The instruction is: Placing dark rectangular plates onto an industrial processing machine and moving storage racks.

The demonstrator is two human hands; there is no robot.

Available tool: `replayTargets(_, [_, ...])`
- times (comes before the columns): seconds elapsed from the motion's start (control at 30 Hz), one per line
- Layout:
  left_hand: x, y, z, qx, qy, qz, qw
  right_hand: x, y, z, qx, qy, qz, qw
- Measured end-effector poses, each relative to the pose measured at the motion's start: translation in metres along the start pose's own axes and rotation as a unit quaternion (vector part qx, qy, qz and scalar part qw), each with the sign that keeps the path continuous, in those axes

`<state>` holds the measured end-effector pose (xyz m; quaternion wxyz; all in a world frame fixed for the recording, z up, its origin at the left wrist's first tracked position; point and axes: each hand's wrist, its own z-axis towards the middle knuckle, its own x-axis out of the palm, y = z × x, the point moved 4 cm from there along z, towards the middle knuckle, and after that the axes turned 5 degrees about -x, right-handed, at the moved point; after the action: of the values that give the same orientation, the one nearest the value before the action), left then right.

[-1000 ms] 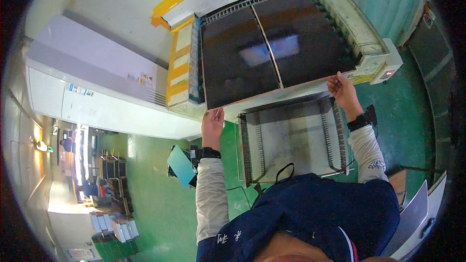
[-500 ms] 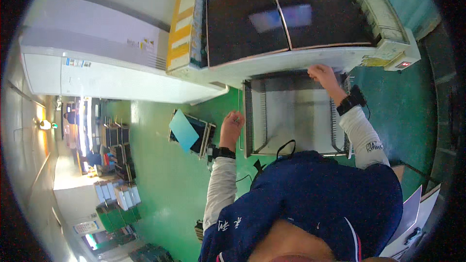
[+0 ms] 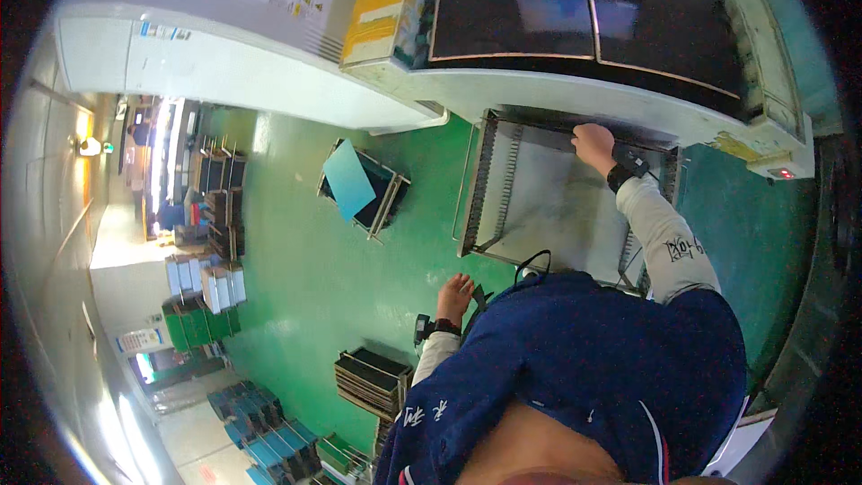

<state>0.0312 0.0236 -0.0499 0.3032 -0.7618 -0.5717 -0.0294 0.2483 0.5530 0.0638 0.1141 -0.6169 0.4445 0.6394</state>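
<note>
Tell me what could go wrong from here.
The right hand appears over the slotted metal rack, so its black wristband might catch on the toothed sides. The blue sheet lies askew across its small stand and could slide off if bumped.

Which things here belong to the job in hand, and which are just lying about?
Likely the job:
black panels, on the machine
slotted rack, nearest the right hand

Apparently just about:
blue sheet
stack of dark boards
white cabinet
</note>
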Motion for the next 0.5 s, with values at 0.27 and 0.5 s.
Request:
replayTargets(0.27, [0.038, 0.003, -0.023, 0.265, 0.025, 0.383, 0.885, 0.022, -0.01, 0.004, -0.028, -0.086, -0.037, 0.995])
replayTargets(0.5, [0.03, 0.017, -0.009, 0.025, -0.053, -0.05, 0.997, 0.011, 0.002, -0.027, -0.082, -0.037, -0.079, 0.993])
